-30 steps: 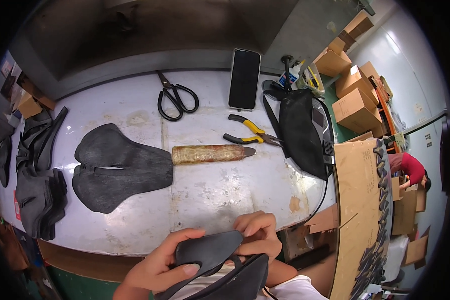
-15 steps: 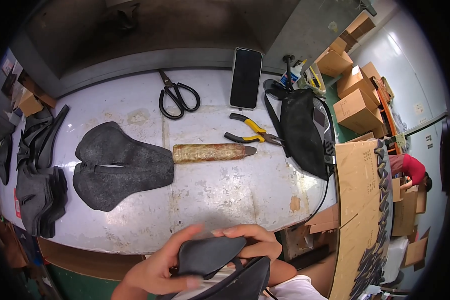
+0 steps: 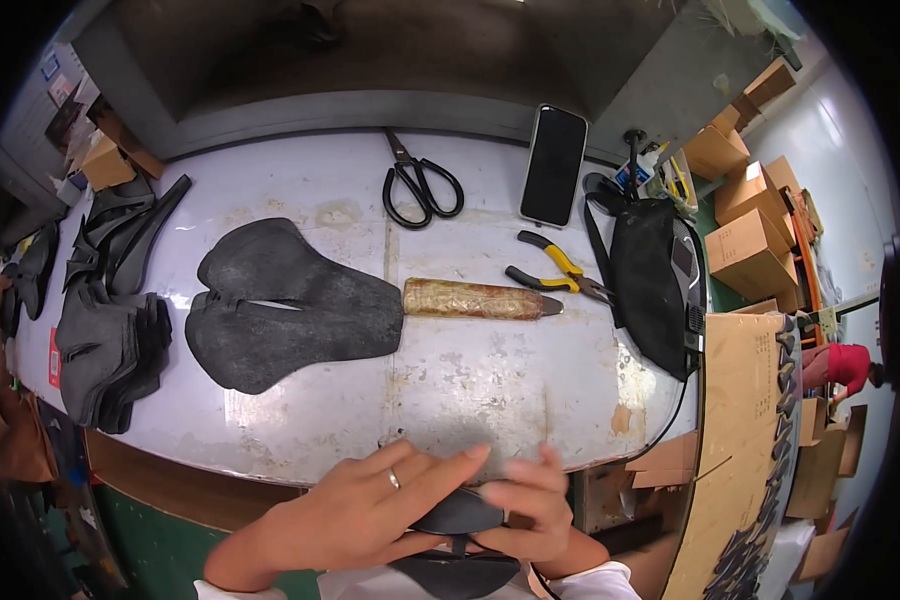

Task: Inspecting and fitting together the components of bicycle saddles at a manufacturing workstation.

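Note:
Close to my body, below the bench's front edge, I hold a black bicycle saddle (image 3: 458, 577) between both hands. My left hand (image 3: 375, 505), with a ring on one finger, lies over its left side with fingers bent across the top. On its right side rests my right hand (image 3: 532, 510), thumb under and fingers curled, slightly blurred. Much of the saddle is hidden by my hands. Farther off, a flat black saddle cover (image 3: 345, 300) with a central slit lies on the bench, its narrow end touching a tape-wrapped knife handle (image 3: 475, 299) with a short blade.
On the white bench (image 3: 470, 390) lie black-handled scissors (image 3: 425, 190), a phone (image 3: 554, 165), yellow-black pliers (image 3: 560, 268) and a black pouch (image 3: 650, 290). Stacked black covers (image 3: 110, 350) stand left. At right, cardboard (image 3: 740, 420) borders rows of black saddles; a person in red bends beyond.
My left hand has turned over the saddle, its back now facing up. The saddle has shifted and its pale underside is now hidden. The whole view has swung left.

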Motion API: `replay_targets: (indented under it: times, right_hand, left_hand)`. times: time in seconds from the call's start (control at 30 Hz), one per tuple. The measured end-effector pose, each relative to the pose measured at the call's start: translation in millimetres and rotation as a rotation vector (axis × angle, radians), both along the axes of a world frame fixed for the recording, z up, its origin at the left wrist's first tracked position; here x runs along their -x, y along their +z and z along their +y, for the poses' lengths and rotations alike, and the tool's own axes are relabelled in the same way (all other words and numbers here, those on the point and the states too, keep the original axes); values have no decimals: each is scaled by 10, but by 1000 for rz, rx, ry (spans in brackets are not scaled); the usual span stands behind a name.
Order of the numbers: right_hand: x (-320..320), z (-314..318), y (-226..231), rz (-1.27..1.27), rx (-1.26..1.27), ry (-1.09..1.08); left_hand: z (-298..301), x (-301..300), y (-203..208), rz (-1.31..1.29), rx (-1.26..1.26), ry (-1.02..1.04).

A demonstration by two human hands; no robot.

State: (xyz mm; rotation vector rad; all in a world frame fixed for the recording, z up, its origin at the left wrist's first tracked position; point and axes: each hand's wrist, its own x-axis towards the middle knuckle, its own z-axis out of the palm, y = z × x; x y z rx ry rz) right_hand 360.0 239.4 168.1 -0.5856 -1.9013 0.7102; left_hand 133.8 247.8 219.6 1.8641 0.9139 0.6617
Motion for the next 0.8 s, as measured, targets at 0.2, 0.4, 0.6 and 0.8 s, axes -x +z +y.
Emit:
replay_targets:
  times: [0.2, 0.4, 0.6, 0.8]
  right_hand:
    - [-131, 18, -57, -110, -96, -94]
    - [-88, 53, -63, 25, -326, -87]
    - [-110, 95, -82, 35, -204, 53]
    - [89, 158, -275, 444, 328, 69]
  left_hand:
    - [-98, -52, -104, 134, -438, 104]
    - [-127, -68, -122, 179, -535, 117]
    - [-128, -55, -93, 150, -546, 71]
    - [-223, -182, 35, 317, -522, 108]
